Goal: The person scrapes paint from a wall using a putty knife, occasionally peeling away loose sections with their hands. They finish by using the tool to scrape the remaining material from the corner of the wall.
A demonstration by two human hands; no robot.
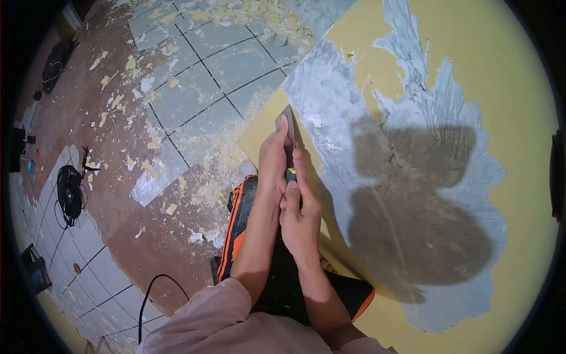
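Both my hands grip one metal scraper (288, 121), whose blade presses against the yellow painted wall (519, 88) at its lower edge. My left hand (272, 159) lies along the tool with its fingers stretched up to the blade. My right hand (300, 215) wraps the black and yellow handle (291, 174) just below. To the right of the blade, a large patch of bare grey plaster (336, 94) shows where paint is gone. My shadow (413, 206) falls across it.
Yellow paint flakes (206, 183) litter the grey tiled and brown floor. A small black fan (71, 194) lies at the left and a black cable (156, 289) curls near the bottom. My leg in black trousers with orange stripes (236, 230) is beneath my arms.
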